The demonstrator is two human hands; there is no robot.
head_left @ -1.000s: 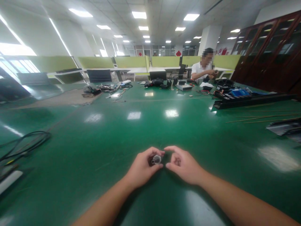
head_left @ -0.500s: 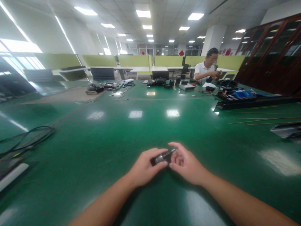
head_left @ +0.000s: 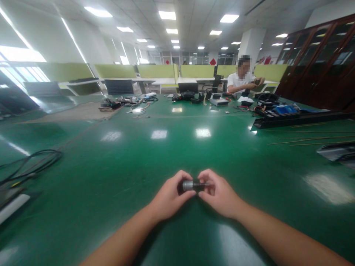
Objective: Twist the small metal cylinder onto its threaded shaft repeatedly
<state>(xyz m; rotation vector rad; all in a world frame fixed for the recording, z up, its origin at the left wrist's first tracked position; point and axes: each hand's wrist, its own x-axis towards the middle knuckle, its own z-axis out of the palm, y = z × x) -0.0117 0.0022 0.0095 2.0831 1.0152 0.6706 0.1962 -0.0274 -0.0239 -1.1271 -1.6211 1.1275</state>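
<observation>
A small cylindrical object (head_left: 188,185), silver at its left part and dark toward the right, lies level between my hands over the green table (head_left: 133,155). My left hand (head_left: 170,194) is curled round its silver end, with thumb below and fingers above. On the other side, the fingers of my right hand (head_left: 219,192) close round the dark, thinner end. Both hands are low in the middle of the head view, thumbs nearly meeting. What the object is cannot be made out.
Black cables (head_left: 41,162) and a white-edged item (head_left: 13,208) lie at the left. Thin rods (head_left: 310,139) and a long black channel (head_left: 294,120) are at the right. Electronic parts (head_left: 133,100) line the far side, where a person (head_left: 240,81) in white sits handling something.
The object has turned from a slant to nearly level. My right fingers have closed in round its right end. The person across the table has lowered the head slightly.
</observation>
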